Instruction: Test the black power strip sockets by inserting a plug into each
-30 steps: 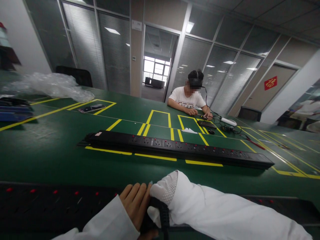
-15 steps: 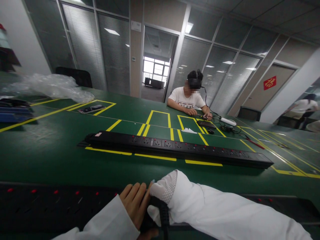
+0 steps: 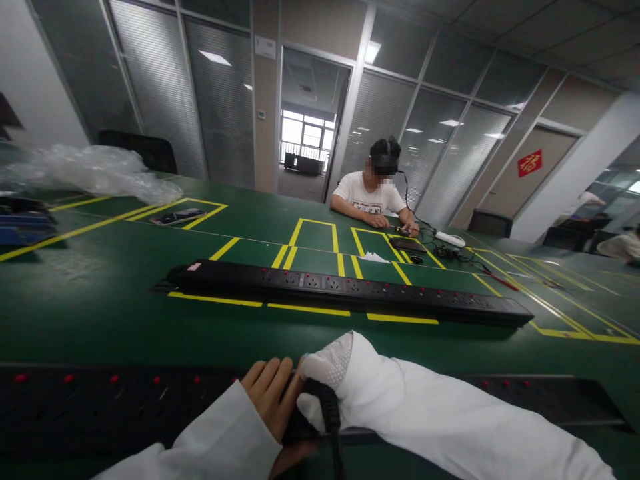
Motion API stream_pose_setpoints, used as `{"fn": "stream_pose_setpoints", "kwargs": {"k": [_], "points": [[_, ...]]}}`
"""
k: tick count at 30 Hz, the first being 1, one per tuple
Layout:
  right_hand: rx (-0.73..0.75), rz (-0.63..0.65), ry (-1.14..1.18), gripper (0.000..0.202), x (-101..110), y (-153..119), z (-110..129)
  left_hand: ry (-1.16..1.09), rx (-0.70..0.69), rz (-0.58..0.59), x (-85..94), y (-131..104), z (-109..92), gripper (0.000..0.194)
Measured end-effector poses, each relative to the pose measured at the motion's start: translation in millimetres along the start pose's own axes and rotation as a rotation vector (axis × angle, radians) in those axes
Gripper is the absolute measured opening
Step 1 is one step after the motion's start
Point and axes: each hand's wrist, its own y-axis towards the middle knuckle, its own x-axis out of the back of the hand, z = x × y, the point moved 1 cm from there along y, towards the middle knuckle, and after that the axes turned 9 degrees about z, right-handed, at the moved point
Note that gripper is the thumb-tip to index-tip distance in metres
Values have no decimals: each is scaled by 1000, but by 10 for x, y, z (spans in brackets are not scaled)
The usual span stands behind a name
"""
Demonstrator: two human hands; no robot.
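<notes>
Head view: at the lower centre of the frame, the bare left hand point(image 3: 270, 390) lies across a long black power strip with red indicator dots point(image 3: 125, 413), its fingers bent towards the far edge; whether they clamp it cannot be told. Touching it, the right hand in a white dotted glove point(image 3: 327, 367) has its fingers closed around a black plug with a ribbed cord point(image 3: 320, 390), held over the strip; its prongs are hidden. Mid-frame, a second black strip point(image 3: 350, 288) rests on the green, yellow-taped tabletop point(image 3: 250, 340).
</notes>
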Motion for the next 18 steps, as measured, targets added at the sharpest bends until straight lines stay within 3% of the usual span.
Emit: {"fn": "stream_pose_setpoints", "kwargs": {"k": [3,7,11,15,18], "points": [[-44,-47,135,16,197,-78,86,25,7,63,80,19,-15,79],[-112,-131,533,26,422,-75,102,28,36,126,138,53,-42,85],[-109,-42,926,38,474,-102,4,57,71,159,158,82,-72,83],[-230,29,836,34,448,-194,-105,53,68,167,172,98,-72,84],[-218,39,627,22,465,-233,-99,69,31,145,170,95,-54,83]]}}
